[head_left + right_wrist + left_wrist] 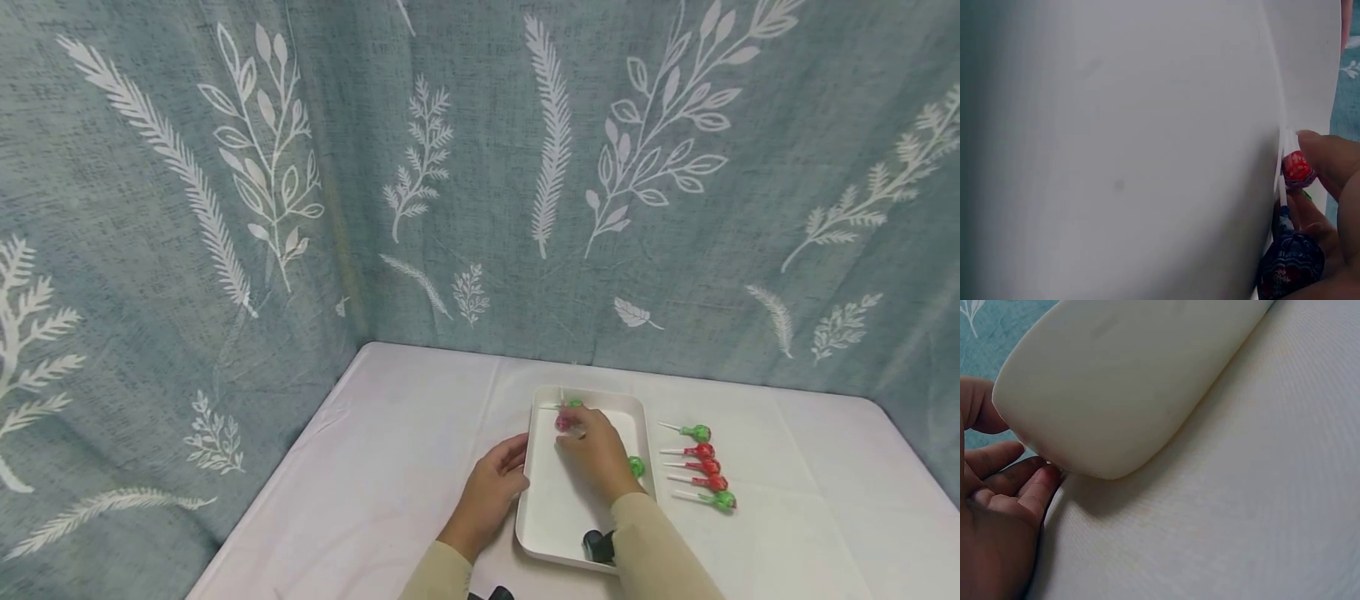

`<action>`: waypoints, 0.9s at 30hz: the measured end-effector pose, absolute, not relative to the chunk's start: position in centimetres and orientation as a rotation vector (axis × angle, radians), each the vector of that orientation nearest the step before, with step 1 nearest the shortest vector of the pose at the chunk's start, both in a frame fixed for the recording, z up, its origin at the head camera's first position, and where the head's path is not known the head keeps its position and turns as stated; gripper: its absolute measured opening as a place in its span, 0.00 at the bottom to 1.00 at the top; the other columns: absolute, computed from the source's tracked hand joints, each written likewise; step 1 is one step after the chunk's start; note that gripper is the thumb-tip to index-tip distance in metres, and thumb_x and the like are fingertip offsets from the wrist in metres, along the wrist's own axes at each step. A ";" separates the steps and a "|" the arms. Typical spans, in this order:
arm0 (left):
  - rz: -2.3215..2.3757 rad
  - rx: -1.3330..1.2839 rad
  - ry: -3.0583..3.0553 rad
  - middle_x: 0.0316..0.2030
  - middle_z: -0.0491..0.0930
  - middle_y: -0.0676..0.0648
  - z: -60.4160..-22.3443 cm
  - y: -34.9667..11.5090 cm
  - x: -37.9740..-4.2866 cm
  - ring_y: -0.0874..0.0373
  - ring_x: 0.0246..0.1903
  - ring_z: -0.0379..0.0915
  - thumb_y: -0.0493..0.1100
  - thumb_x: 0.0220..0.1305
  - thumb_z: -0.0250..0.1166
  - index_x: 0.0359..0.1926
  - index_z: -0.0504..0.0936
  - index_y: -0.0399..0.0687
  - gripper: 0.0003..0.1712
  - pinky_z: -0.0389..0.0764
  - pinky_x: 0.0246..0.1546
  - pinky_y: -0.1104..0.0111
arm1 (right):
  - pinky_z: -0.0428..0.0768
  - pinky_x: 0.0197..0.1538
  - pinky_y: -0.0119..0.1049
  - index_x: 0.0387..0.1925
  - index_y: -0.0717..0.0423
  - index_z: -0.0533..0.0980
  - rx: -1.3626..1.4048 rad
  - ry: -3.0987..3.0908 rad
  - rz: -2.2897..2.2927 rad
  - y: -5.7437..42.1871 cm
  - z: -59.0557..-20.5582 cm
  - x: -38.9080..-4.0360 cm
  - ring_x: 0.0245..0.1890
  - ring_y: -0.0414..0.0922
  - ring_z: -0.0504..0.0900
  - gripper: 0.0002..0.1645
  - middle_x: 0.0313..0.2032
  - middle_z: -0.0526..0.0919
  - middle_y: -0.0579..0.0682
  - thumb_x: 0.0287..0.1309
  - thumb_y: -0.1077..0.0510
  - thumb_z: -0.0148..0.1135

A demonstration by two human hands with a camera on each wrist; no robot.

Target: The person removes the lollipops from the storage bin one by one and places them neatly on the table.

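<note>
L hand (491,492) loose agst tray (547,521); R hand (597,454) pinching lolly (562,423); RHS: 3 red lollies (708,467), 2 grn (723,501).

Left hand (487,492) touches the tray (543,504) from the left; right hand (596,454) pinches a pink lolly (562,422) over it; five red and green lollies (708,467) lie right of it

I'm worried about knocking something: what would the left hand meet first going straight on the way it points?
The white tray, at once: the left hand appears to touch its left side, though the exact contact is hard to judge from the head view.
</note>
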State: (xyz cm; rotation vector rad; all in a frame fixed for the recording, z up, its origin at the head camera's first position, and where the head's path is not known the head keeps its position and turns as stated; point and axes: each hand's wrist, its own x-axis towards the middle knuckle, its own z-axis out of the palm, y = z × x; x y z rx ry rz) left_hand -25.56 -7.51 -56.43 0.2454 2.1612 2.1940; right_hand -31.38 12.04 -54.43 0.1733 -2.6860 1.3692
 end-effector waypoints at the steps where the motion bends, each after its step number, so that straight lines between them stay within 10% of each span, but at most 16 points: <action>1: 2.195 0.247 2.157 0.72 0.75 0.35 -56.4 -7.5 -25.6 0.40 0.72 0.72 0.29 0.59 0.60 0.77 0.70 0.32 0.41 0.76 0.70 0.57 | 0.83 0.53 0.52 0.54 0.56 0.85 0.176 -2.690 1.374 12.0 -54.4 -31.3 0.45 0.51 0.82 0.18 0.52 0.84 0.54 0.63 0.66 0.74; 8: 2.194 0.246 2.151 0.72 0.75 0.34 -56.4 -7.6 -25.5 0.39 0.72 0.71 0.29 0.59 0.60 0.77 0.70 0.31 0.41 0.76 0.70 0.57 | 0.81 0.47 0.47 0.41 0.52 0.81 0.153 -2.695 1.361 11.8 -54.5 -31.3 0.41 0.48 0.80 0.08 0.44 0.84 0.49 0.66 0.66 0.71; 27: 2.201 0.237 2.131 0.73 0.74 0.34 -56.1 -7.6 -25.4 0.39 0.72 0.71 0.29 0.62 0.60 0.77 0.69 0.31 0.40 0.76 0.71 0.55 | 0.90 0.43 0.43 0.50 0.59 0.80 0.117 -2.642 1.520 11.8 -54.4 -31.4 0.46 0.51 0.85 0.08 0.46 0.83 0.54 0.72 0.64 0.68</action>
